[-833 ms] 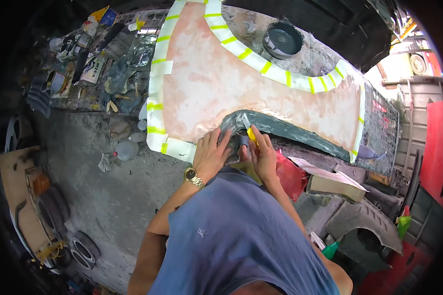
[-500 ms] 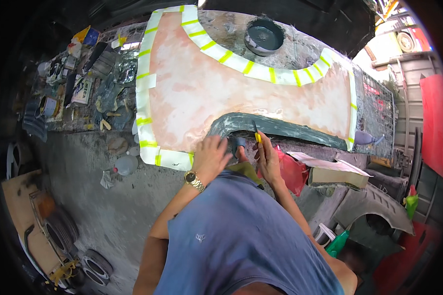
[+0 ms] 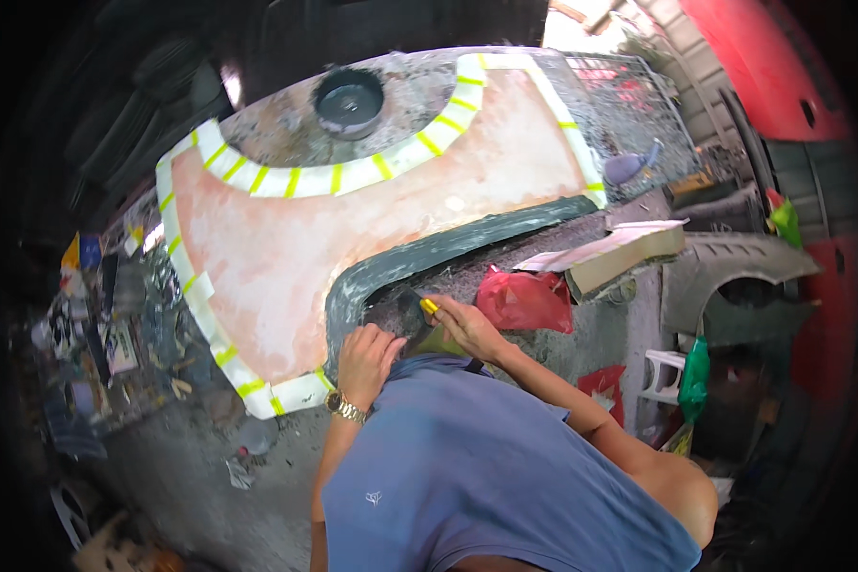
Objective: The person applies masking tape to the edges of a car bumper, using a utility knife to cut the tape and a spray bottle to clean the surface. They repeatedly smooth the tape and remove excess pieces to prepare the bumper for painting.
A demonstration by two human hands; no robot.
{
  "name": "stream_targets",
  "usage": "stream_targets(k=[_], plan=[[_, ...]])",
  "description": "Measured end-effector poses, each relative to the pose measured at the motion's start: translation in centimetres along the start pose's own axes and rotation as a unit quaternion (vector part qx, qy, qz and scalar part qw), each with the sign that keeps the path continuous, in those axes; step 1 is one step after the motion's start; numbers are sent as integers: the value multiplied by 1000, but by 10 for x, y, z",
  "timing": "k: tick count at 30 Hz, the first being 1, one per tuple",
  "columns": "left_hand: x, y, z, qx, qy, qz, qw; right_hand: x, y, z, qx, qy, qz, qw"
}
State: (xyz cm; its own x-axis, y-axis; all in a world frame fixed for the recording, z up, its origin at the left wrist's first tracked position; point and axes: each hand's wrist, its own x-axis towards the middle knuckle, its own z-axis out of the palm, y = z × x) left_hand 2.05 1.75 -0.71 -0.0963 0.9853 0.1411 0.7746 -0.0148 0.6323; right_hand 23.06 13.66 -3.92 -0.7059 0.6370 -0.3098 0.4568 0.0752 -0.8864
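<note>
A large fender-shaped panel with a mottled pinkish-white surface lies on the bench. White and bright yellow tape strips border much of it. Along its near edge runs a dark grey curved strip. My right hand is closed around a yellow-handled knife, just off the panel's near edge. The knife's blade is hard to make out against the dark background. My left hand, with a gold watch at the wrist, lies by the lower end of the grey strip, its fingers extended and slightly bent.
A dark bowl of grey liquid stands behind the panel. Cluttered tools and containers cover the bench at left. A red plastic bag, a cut board piece and a grey fender are at right.
My view has turned, so the panel appears rotated and shifted left. The yellow-handled knife has come down from the grey strip toward my body. My left hand stays near the strip's lower end.
</note>
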Motion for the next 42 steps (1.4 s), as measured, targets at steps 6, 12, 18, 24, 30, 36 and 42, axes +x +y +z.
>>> stream_targets(k=[6,12,18,24,30,36,42], plan=[[-6,1,-5,-66,-77,27,994,-28,17,3,190,54,62,978],[-5,7,-4,-59,-125,40,990,-39,26,-45,37,67,-26,997],[21,23,4,-83,-50,25,995,13,7,-182,-70,63,-88,992],[74,56,31,-61,-26,-3,998,78,8,-273,-229,-33,-133,964],[111,88,62,-35,-3,-31,999,111,13,-282,-256,-97,-199,941],[118,104,78,-39,17,-90,995,127,21,-278,-265,-128,-261,920],[128,105,79,-41,10,-132,990,129,27,-280,-248,-138,-272,919]])
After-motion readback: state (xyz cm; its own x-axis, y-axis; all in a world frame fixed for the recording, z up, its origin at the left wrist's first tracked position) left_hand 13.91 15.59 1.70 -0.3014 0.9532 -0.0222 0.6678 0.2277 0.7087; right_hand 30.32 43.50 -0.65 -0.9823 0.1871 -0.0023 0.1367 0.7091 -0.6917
